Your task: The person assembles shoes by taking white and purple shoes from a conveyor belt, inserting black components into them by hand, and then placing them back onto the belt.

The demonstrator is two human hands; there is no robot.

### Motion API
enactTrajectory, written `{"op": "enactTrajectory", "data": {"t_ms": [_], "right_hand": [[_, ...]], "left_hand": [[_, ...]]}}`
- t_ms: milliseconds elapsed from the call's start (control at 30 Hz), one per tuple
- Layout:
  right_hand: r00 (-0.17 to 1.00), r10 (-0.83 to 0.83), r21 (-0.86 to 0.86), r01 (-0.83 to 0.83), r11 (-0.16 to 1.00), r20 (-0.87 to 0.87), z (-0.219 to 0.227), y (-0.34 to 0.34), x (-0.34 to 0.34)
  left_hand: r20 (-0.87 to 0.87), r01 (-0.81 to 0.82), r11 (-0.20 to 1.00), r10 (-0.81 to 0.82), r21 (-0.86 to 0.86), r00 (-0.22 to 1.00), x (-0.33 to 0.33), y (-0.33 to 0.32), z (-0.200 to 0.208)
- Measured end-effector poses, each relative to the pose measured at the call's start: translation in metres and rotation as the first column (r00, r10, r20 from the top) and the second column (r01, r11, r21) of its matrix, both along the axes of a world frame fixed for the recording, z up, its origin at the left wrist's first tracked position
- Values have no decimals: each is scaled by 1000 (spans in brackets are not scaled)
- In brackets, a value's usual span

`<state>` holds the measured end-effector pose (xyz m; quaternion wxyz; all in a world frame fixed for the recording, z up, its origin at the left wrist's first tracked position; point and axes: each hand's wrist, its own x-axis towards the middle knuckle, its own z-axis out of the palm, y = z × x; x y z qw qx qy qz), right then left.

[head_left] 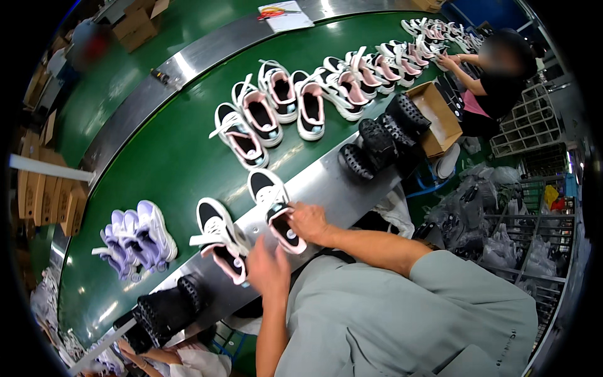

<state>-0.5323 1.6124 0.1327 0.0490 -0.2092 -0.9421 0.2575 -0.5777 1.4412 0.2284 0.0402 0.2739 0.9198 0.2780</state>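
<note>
Seated at a green conveyor belt, a worker's right hand rests with curled fingers on a white, black and pink sneaker lying on the belt's steel rim. Whether those fingers grip it cannot be told. Meanwhile the left hand hovers loosely open beside its mate, holding nothing. Farther along, an open cardboard box stands beside black perforated shoes; its visible interior shows only bare cardboard.
</note>
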Motion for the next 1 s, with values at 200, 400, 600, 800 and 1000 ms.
{"op": "enactTrajectory", "data": {"t_ms": [200,400,600,800,1000], "right_hand": [[997,56,-72,-51,996,61,11,4,1],[966,138,-45,-132,990,220,25,-13,-26],[947,-45,-63,69,996,319,96,38,20],[983,-162,-430,182,884,83,148,16,43],[996,85,-468,-75,881,0,151,-49,15]], "left_hand": [[-362,-208,918,78,-337,929,9,-49,20],[-8,-9,998,9,-70,1000,2,-44,-20],[51,-30,980,21,195,998,8,-57,18],[-285,-496,848,531,188,798,6,-211,67],[-454,-800,571,772,185,446,-39,-316,62]]}}
